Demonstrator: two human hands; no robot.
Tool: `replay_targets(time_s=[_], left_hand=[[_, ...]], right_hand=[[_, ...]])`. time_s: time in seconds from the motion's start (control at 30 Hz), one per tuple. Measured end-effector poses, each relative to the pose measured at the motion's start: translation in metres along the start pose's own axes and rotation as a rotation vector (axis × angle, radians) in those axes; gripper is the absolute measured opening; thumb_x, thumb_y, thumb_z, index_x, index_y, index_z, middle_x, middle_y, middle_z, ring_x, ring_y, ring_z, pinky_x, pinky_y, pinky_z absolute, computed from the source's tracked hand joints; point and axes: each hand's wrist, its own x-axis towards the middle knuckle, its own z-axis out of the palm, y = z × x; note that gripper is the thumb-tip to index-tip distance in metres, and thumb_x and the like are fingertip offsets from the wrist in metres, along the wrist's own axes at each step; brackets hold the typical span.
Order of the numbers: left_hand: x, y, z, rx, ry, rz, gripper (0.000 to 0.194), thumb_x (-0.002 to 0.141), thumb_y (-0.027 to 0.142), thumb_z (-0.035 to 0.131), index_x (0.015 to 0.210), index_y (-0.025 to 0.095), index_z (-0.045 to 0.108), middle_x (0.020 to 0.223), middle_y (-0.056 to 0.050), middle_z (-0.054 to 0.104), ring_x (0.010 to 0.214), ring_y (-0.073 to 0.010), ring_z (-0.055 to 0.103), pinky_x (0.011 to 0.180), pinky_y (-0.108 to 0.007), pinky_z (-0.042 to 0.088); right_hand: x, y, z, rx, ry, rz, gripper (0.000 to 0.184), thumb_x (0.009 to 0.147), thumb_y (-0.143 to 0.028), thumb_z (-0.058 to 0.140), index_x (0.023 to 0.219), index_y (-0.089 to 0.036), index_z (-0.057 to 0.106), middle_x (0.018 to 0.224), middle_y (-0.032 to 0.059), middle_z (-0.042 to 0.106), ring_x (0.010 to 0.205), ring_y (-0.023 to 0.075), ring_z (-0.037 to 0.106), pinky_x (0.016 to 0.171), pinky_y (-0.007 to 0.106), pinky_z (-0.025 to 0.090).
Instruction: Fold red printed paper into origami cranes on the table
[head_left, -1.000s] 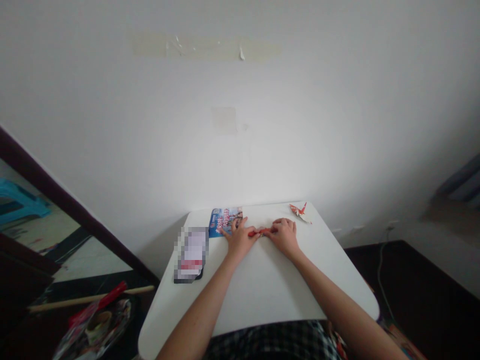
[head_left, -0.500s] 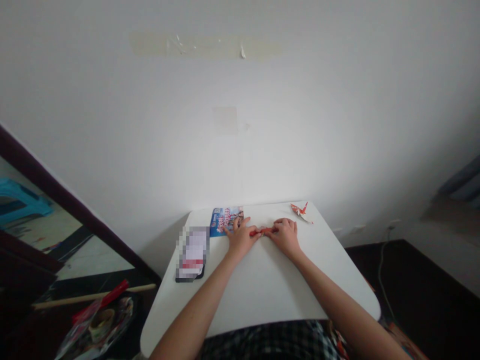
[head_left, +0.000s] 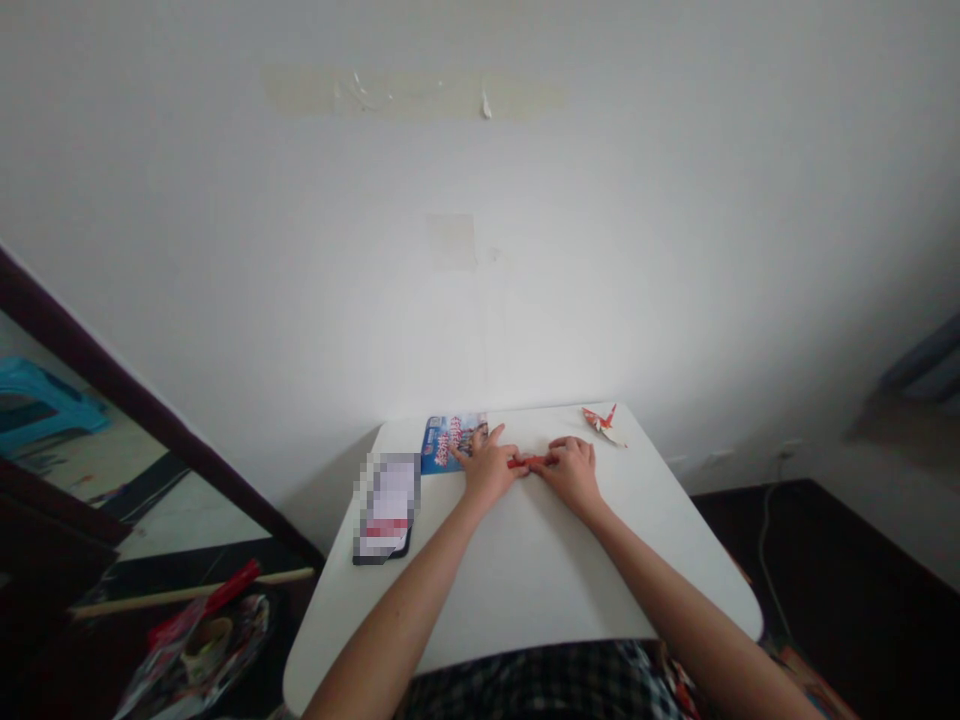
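Note:
Both my hands rest at the far middle of a small white table (head_left: 540,560). Between them lies a narrow folded red paper strip (head_left: 527,461). My left hand (head_left: 486,467) presses on its left end with the thumb side, its other fingers spread flat on the table. My right hand (head_left: 571,468) has its fingers curled and pinches the strip's right end against the tabletop. A folded red and white paper crane (head_left: 602,422) stands at the far right corner, apart from my right hand.
A blue printed leaflet (head_left: 442,443) lies just beyond my left hand. A dark phone (head_left: 386,505) sits on the table's left side. Left of the table, on the floor, are a wooden stick (head_left: 180,593) and a plastic bag of clutter (head_left: 195,645). A white wall stands directly behind.
My left hand has slid slightly right along the red strip, covering more of it. My right hand has stayed in place.

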Motion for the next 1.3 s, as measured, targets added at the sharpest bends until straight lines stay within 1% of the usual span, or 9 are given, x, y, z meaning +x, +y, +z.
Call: replay_targets(time_s=[0.2,0.37,0.5,0.6,0.77,0.87,1.07,1.2,1.3], left_hand=[[-0.007,-0.004,0.005,-0.01,0.022,-0.013,0.021,0.083,0.055,0.071,0.093,0.038,0.076,0.162,0.007,0.042,0.152,-0.0395,0.025,0.111,-0.085,0.008],[-0.019,-0.003,0.011,0.029,0.078,-0.012,0.023,0.088,0.053,0.065,0.101,0.036,0.075,0.17,0.004,0.026,0.156,-0.0434,0.013,0.114,-0.082,0.011],[-0.02,-0.003,0.013,0.039,0.034,-0.006,0.02,0.091,0.043,0.062,0.107,0.037,0.072,0.171,0.005,0.02,0.156,-0.0438,0.009,0.113,-0.083,0.011],[-0.018,-0.005,0.012,0.042,-0.003,-0.02,0.021,0.093,0.04,0.058,0.109,0.037,0.071,0.171,0.006,0.02,0.157,-0.0436,0.007,0.112,-0.084,0.011],[-0.016,-0.011,0.011,0.042,-0.057,-0.034,0.024,0.092,0.039,0.056,0.112,0.039,0.07,0.172,0.007,0.019,0.157,-0.0437,0.006,0.112,-0.084,0.009],[-0.016,-0.013,0.012,0.039,-0.062,-0.026,0.025,0.093,0.04,0.056,0.112,0.04,0.07,0.172,0.007,0.02,0.157,-0.0436,0.006,0.112,-0.085,0.009],[-0.018,-0.013,0.012,0.037,-0.036,-0.038,0.024,0.092,0.042,0.058,0.113,0.039,0.07,0.171,0.004,0.023,0.158,-0.0424,0.007,0.114,-0.082,0.01],[-0.022,-0.011,0.013,0.05,0.017,-0.032,0.025,0.092,0.045,0.058,0.113,0.037,0.07,0.17,0.001,0.027,0.157,-0.0408,0.011,0.116,-0.079,0.01],[-0.026,-0.01,0.015,0.062,0.083,-0.012,0.025,0.093,0.047,0.057,0.11,0.037,0.072,0.168,0.002,0.03,0.157,-0.0387,0.013,0.119,-0.076,0.009]], right_hand=[[0.002,0.003,-0.001,-0.011,-0.012,-0.008,0.023,0.082,-0.049,0.076,0.079,-0.026,0.078,0.121,0.0072,0.064,0.126,0.0311,0.045,0.117,0.055,0.019],[0.003,0.003,-0.002,-0.033,-0.034,-0.052,0.021,0.082,-0.047,0.077,0.085,-0.027,0.076,0.121,0.0065,0.063,0.125,0.0298,0.045,0.113,0.052,0.025],[0.002,0.001,-0.001,-0.052,-0.02,-0.038,0.02,0.083,-0.046,0.077,0.089,-0.028,0.076,0.123,0.0062,0.062,0.125,0.0304,0.046,0.114,0.055,0.022],[0.003,0.0,-0.001,-0.052,-0.022,-0.026,0.018,0.083,-0.046,0.077,0.092,-0.029,0.077,0.124,0.0058,0.063,0.125,0.03,0.046,0.114,0.054,0.023],[0.008,0.003,-0.006,-0.032,-0.06,0.003,0.016,0.08,-0.044,0.081,0.091,-0.033,0.08,0.126,0.0045,0.063,0.126,0.0305,0.047,0.107,0.048,0.034],[0.01,0.006,-0.008,-0.029,-0.086,0.009,0.013,0.08,-0.043,0.08,0.09,-0.035,0.081,0.127,0.0031,0.063,0.126,0.0305,0.047,0.105,0.047,0.036],[0.013,0.011,-0.009,-0.021,-0.135,0.017,0.018,0.079,-0.028,0.077,0.093,-0.037,0.081,0.128,0.0007,0.064,0.127,0.0283,0.05,0.107,0.044,0.037],[0.009,0.01,-0.009,0.001,-0.113,0.015,0.019,0.079,-0.026,0.074,0.093,-0.036,0.082,0.128,0.0002,0.065,0.128,0.0281,0.049,0.11,0.044,0.035],[0.004,0.009,-0.01,0.03,-0.078,-0.007,0.018,0.083,-0.028,0.069,0.093,-0.035,0.082,0.127,0.0013,0.065,0.127,0.0276,0.049,0.111,0.044,0.034]])
